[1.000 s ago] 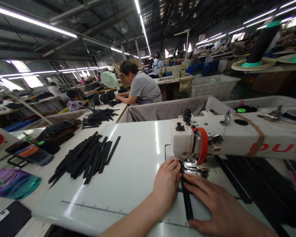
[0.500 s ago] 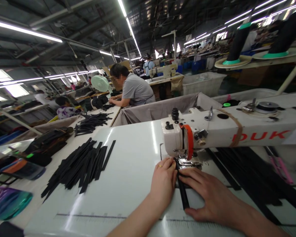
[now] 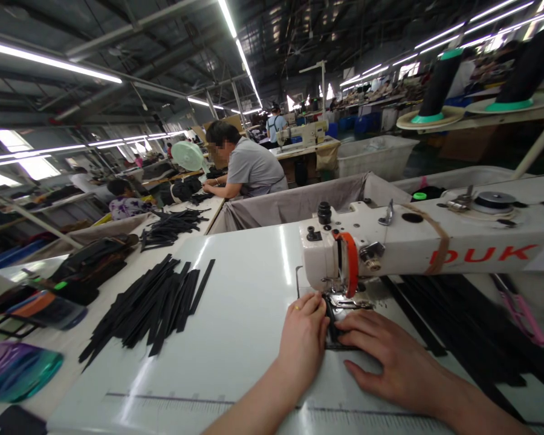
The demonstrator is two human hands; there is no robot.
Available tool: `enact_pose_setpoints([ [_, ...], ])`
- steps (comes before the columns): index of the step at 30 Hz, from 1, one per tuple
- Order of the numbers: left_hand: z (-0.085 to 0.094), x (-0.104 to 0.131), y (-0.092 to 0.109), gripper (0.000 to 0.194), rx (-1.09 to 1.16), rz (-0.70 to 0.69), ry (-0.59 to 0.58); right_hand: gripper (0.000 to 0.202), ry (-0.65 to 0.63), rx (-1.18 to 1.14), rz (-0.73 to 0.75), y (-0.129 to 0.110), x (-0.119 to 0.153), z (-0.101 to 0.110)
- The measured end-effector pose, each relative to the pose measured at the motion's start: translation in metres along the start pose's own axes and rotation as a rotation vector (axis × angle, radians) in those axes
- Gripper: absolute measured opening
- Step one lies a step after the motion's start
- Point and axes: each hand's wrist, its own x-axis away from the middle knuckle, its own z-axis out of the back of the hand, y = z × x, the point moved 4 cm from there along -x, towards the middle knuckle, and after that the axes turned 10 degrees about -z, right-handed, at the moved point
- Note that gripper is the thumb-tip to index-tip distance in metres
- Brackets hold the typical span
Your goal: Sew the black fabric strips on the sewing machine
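A short length of black fabric strip [image 3: 331, 323] lies under the head of the white sewing machine [image 3: 390, 241], beside the metal plate. The fingers of my left hand [image 3: 303, 329] are bent and pressed together on the strip's left edge, close to the presser foot. On the other side, my right hand [image 3: 390, 359] rests with its fingertips by the strip's right edge. Its thumb is spread away from the fingers and touches only the table. The needle is hidden behind the orange guard [image 3: 351, 264] and my left fingers.
A pile of black strips [image 3: 149, 302] lies on the left. More long black strips [image 3: 466, 326] and pink-handled scissors [image 3: 521, 308] are under the machine arm. Ruler marks [image 3: 172, 402] run along the front. A co-worker [image 3: 258, 166] sits beyond a cloth-lined bin [image 3: 294, 202].
The black strip has moved forward under the machine head; its near end no longer shows by my right thumb. My right hand has shifted slightly, and its thumb is now off the strip.
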Motion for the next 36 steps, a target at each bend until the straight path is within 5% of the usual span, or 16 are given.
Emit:
enact_pose_setpoints([
  [12, -0.002, -0.001, 0.002, 0.024, -0.006, -0.018, -0.002, 0.038, 0.078, 0.131, -0.062, 0.015, -0.009, -0.012],
  [36, -0.008, -0.001, 0.005, 0.026, -0.143, -0.029, -0.024, 0.038, 0.096, 0.125, -0.082, 0.017, -0.007, -0.016],
])
